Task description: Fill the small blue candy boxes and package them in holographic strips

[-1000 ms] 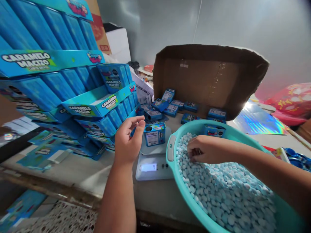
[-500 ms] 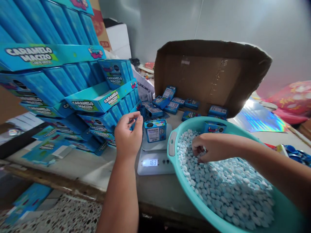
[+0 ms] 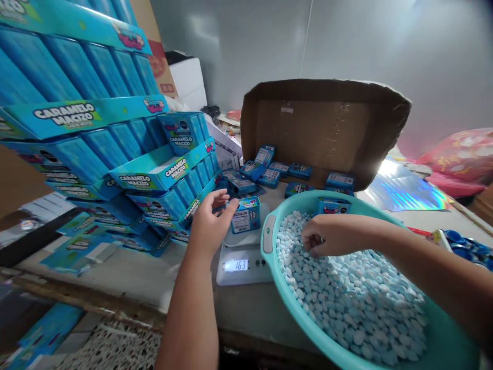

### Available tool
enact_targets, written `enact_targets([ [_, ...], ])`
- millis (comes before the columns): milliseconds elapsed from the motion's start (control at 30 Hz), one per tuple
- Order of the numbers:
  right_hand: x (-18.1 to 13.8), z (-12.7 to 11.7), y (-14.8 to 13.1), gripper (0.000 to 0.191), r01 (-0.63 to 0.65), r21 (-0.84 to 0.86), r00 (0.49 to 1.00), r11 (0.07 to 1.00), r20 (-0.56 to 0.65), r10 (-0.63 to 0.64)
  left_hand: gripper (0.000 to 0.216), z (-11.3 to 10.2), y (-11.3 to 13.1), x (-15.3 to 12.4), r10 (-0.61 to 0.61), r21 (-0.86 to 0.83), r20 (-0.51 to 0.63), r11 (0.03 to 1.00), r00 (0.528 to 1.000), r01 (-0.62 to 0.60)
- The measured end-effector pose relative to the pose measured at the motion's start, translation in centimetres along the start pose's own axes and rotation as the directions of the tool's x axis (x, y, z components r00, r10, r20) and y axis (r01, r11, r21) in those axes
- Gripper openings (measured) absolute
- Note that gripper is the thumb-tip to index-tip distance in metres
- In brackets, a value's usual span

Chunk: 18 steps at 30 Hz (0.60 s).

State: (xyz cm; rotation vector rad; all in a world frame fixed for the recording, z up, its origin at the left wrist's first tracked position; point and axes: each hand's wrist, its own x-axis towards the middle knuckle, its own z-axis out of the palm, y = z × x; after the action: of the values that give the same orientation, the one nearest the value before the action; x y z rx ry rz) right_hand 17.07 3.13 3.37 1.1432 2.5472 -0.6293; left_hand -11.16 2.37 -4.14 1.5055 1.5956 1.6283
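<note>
A small blue tin (image 3: 245, 216) printed "Caramelo Macizo" stands upright on the platform of a white kitchen scale (image 3: 243, 276), whose lit display reads 163. At the tin's left edge is my left hand (image 3: 212, 221), thumb and fingers apart; whether it touches the tin I cannot tell. My right hand (image 3: 325, 236) is low over the pale blue and white candies (image 3: 358, 293) in a large turquoise basin (image 3: 287, 303), its fingers curled in against each other. Anything inside those fingers is hidden. Another blue tin (image 3: 333, 206) rests inside the basin's far rim.
Stacked blue display boxes (image 3: 80, 117) rise on the left. Several blue tins (image 3: 268, 177) lie behind the scale, in front of an open cardboard box (image 3: 300, 121). Flattened blue cartons (image 3: 77, 241) lie at the table's left. A shiny silver sheet (image 3: 404, 185) is at the right.
My left hand has moved right, up to the tin on the scale. The right hand's fingers have drawn closer together over the candies. The view has shifted slightly; the display still reads 163.
</note>
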Motion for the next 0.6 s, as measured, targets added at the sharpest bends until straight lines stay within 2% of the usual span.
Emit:
enact_targets([
  [67,-0.1,-0.2,-0.1,0.012,0.005,-0.013,1.000,1.000,-0.030,-0.005,0.084,-0.3,0.0,-0.2,-0.064,0.063,0.206,0.997,0.976,0.052],
  [133,-0.2,-0.5,-0.1,0.015,-0.007,-0.017,0.999,1.000,-0.049,0.006,0.110,-0.6,0.0,-0.4,-0.154,0.165,0.350,0.981,0.924,0.101],
  [233,-0.4,-0.8,0.0,0.018,-0.033,-0.036,0.997,0.999,-0.068,0.031,0.116,-0.6,-0.7,-0.4,-0.252,0.231,0.369,0.957,0.894,0.174],
  [333,-0.4,-0.8,0.3,0.017,-0.006,-0.039,0.995,0.999,-0.097,0.002,0.103,-0.2,-2.0,0.1,-0.236,0.098,0.407,0.972,0.882,0.215],
  [433,0.0,-0.5,0.4,0.018,0.020,0.053,0.984,0.998,-0.178,-0.011,0.063,0.2,-2.7,0.6,-0.178,0.082,0.481,0.984,0.859,0.158],
  [467,0.3,-0.4,0.3,0.016,0.016,0.126,0.975,0.992,-0.224,0.013,0.052,0.3,-2.6,0.6,-0.148,0.093,0.488,0.989,0.860,0.117],
  [533,0.7,-0.2,-0.1,0.013,0.003,0.297,0.950,0.955,-0.298,0.089,0.041,0.5,-1.9,0.4,-0.019,0.111,0.427,0.993,0.904,-0.031],
  [567,0.9,-0.2,-0.4,0.015,0.006,0.429,0.941,0.903,-0.307,0.140,0.040,0.7,-1.4,0.1,0.092,0.129,0.350,0.981,0.932,-0.145],
  [600,1.0,-0.1,-0.7,0.019,0.018,0.580,0.939,0.814,-0.289,0.185,0.040,1.0,-0.9,-0.2,0.226,0.169,0.257,0.947,0.939,-0.274],
])
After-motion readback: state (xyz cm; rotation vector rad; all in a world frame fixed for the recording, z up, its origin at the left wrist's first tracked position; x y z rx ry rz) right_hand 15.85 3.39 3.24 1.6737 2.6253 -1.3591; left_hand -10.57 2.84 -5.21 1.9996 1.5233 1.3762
